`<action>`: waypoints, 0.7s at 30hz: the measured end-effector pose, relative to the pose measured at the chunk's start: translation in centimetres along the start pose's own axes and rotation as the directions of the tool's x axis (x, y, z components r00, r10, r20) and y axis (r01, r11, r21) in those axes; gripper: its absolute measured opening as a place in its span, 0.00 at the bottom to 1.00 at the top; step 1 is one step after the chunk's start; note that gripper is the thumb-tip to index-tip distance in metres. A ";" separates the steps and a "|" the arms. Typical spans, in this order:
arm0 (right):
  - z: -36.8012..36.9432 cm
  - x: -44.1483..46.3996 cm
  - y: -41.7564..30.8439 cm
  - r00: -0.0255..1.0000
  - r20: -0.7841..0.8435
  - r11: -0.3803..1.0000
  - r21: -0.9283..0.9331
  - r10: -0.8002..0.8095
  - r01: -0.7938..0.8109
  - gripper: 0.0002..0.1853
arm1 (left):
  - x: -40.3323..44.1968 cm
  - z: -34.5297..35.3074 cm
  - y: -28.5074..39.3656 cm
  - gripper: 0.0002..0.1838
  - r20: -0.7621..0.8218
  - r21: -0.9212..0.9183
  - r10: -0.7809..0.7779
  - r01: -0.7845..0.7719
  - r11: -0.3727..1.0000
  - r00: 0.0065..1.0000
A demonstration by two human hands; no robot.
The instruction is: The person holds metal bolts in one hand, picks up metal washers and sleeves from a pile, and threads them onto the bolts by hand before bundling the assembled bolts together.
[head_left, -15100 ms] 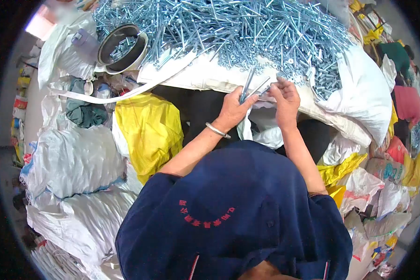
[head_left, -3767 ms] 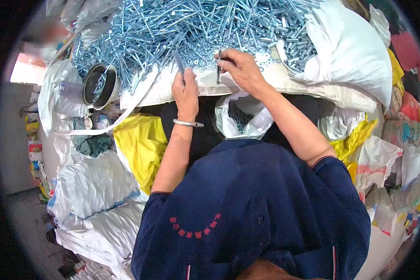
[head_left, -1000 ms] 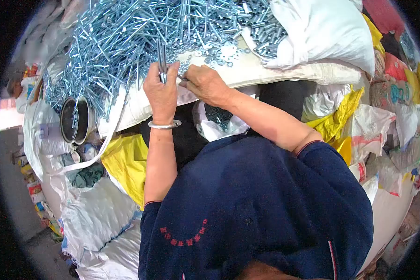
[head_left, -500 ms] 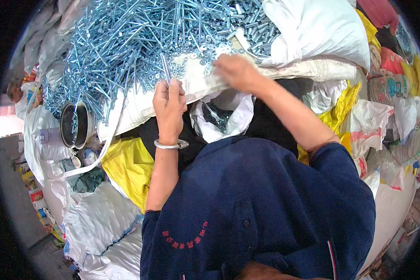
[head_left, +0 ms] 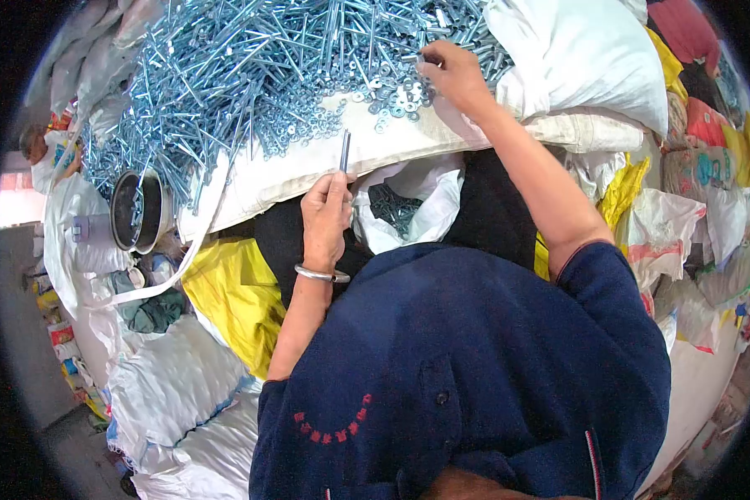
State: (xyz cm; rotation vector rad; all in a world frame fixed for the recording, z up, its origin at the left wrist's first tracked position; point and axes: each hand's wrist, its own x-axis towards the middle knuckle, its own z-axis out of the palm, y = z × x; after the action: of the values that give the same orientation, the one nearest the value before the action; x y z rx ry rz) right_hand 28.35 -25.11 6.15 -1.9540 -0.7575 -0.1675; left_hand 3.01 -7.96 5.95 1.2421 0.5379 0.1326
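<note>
My left hand [head_left: 327, 215] is closed round a thin metal bolt [head_left: 345, 152], which points up and away from me; its lower end is hidden in my fingers. Farther off, my right hand [head_left: 460, 79] reaches over the hardware heap with thumb and fingers pinched together. What sits between those fingertips is too small to make out. Just below that hand lie loose washers [head_left: 398, 98], and metal sleeves [head_left: 490, 58] are piled beside it. An open white bag [head_left: 435, 218] with small dark metal parts inside stands in front of my body.
A large heap of long bolts [head_left: 250, 62] covers the pale cloth surface [head_left: 233, 196]. A full white sack [head_left: 583, 67] lies to the right. At the left stand a metal pot [head_left: 163, 218] and a yellow bag [head_left: 240, 287]. A person in white [head_left: 50, 158] is far left.
My right hand has moved up and to the right, from the washers towards the sleeves. My left hand has shifted slightly right and nearer to me, still gripping the bolt.
</note>
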 end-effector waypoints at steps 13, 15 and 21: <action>2.5 -8.3 -8.0 0.884 0.355 0.243 0.868 0.304 -0.432 0.17 | -1.0 1.7 0.8 0.14 0.014 0.005 0.109 -0.109 0.994 0.994; 2.4 -8.7 -8.3 0.892 0.320 0.235 0.885 0.320 -0.402 0.17 | -1.3 1.7 0.8 0.14 0.015 0.013 0.113 -0.113 0.993 0.993; 2.8 -9.6 -8.9 0.887 0.257 0.245 0.897 0.384 -0.367 0.16 | -1.2 1.1 -0.1 0.14 0.016 0.157 0.193 -0.193 0.969 0.981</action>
State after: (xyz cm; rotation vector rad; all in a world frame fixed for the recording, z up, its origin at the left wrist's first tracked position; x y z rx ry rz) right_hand 15.01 -24.21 7.48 -0.8985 -0.1890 0.4909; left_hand 2.47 -9.35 6.50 1.4487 0.4320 0.2584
